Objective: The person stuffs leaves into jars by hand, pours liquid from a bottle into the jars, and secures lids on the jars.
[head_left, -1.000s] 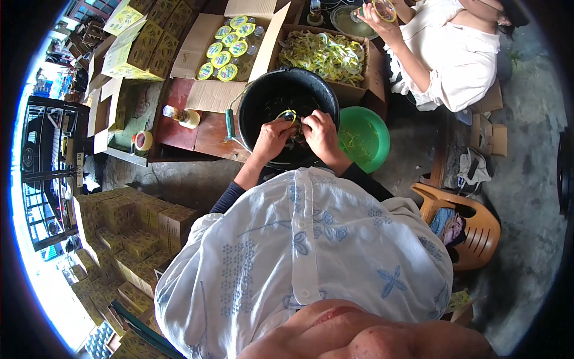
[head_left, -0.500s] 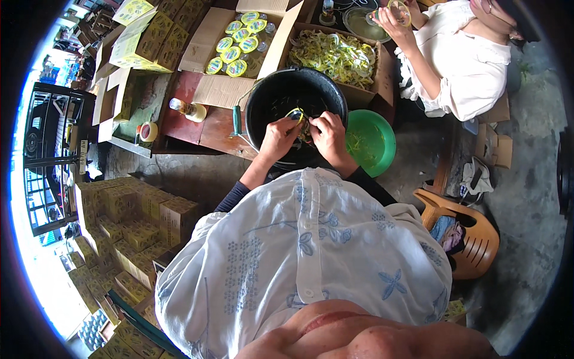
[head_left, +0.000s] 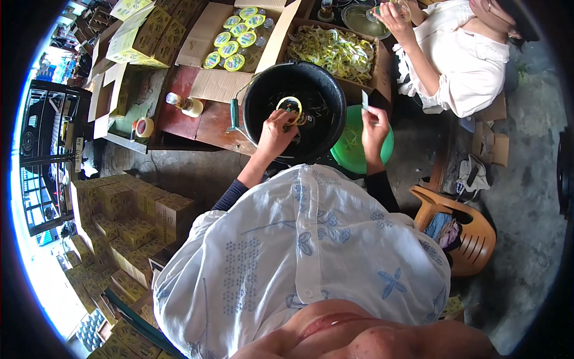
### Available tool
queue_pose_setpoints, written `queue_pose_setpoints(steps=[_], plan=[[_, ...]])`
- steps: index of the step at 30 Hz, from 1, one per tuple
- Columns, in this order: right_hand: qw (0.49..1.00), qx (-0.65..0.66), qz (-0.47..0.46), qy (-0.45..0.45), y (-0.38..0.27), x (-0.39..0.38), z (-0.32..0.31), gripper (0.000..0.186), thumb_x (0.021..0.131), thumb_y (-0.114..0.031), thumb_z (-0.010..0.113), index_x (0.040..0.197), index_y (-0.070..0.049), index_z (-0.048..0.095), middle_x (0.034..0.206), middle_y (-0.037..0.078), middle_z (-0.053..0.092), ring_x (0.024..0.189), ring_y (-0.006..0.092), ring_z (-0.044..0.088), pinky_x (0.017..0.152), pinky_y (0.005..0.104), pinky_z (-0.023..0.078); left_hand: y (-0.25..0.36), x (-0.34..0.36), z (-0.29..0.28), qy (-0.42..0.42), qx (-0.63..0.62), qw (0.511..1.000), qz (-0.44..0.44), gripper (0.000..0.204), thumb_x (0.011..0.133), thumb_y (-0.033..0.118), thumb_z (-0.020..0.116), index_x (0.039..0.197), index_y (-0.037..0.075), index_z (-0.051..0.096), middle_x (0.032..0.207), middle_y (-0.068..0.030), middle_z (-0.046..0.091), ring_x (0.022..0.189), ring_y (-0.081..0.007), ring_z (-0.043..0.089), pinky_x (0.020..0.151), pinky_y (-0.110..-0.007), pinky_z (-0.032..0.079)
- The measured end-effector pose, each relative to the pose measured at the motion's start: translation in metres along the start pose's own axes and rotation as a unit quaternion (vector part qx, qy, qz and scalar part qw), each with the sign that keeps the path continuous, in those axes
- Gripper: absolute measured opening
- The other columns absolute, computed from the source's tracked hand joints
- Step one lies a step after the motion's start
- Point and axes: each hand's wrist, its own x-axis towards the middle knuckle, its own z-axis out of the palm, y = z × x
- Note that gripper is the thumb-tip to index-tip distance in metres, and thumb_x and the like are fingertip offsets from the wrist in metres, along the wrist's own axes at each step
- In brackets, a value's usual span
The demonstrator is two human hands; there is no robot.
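Observation:
Over the large black bucket [head_left: 254,90], my left hand [head_left: 278,133] is closed on a clear plastic cup with a yellow rim [head_left: 292,100]. Its fingers hide part of the cup, and the inside looks dark. My right hand [head_left: 375,124] is above the green basin [head_left: 385,149], apart from the cup. A thin, pale, flat blade-like strip [head_left: 365,99] is pinched in it and points up. Thin yellowish shreds lie in the basin and on the bucket's dark bottom.
Behind the bucket stand an open carton [head_left: 200,42] of yellow-lidded cups and a box [head_left: 329,54] of yellow-green strips. Another person [head_left: 460,66] works at right. Stacked cartons [head_left: 131,221] rise at left; an orange plastic chair [head_left: 472,245] stands at right.
My right hand has left the cup and moved right, out over the green basin, with the pale strip now showing. The left hand keeps the cup, whose yellow rim shows more fully.

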Motion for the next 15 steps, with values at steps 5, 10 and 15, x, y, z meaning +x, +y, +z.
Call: queue_pose_setpoints(steps=[5,10,15], plan=[[0.941,-0.302,0.101,-0.115,0.096,-0.045,-0.045,0.016,0.082,-0.01,0.068,0.098,-0.007,0.071,0.091,0.015,0.071,0.081,0.0345,0.068,0.076,0.0452,0.053,-0.013,0.001,-0.001,-0.001,-0.083,0.994,-0.073,0.018,0.092,0.01,0.069,0.102,-0.004,0.066,0.087,-0.009,0.069,0.075,-0.0117,0.065,0.07,-0.026,0.053],[0.859,-0.481,-0.042,-0.171,0.131,-0.073,-0.039,0.014,0.079,-0.013,0.067,0.092,-0.01,0.071,0.087,0.013,0.069,0.084,0.0352,0.066,0.078,0.0482,0.048,-0.022,0.004,0.001,-0.042,-0.366,0.906,-0.207,0.024,0.098,0.018,0.064,0.109,-0.003,0.066,0.097,-0.0049,0.07,0.09,-0.0101,0.066,0.078,-0.027,0.056],[0.897,-0.413,0.029,-0.151,0.101,-0.06,-0.043,0.009,0.077,-0.012,0.067,0.086,-0.01,0.071,0.087,0.014,0.068,0.084,0.0357,0.065,0.076,0.0491,0.048,-0.02,0.006,-0.005,-0.05,-0.479,0.838,-0.258,0.029,0.102,0.02,0.057,0.119,-0.002,0.063,0.114,-0.0075,0.068,0.102,-0.0159,0.066,0.092,-0.035,0.058]])
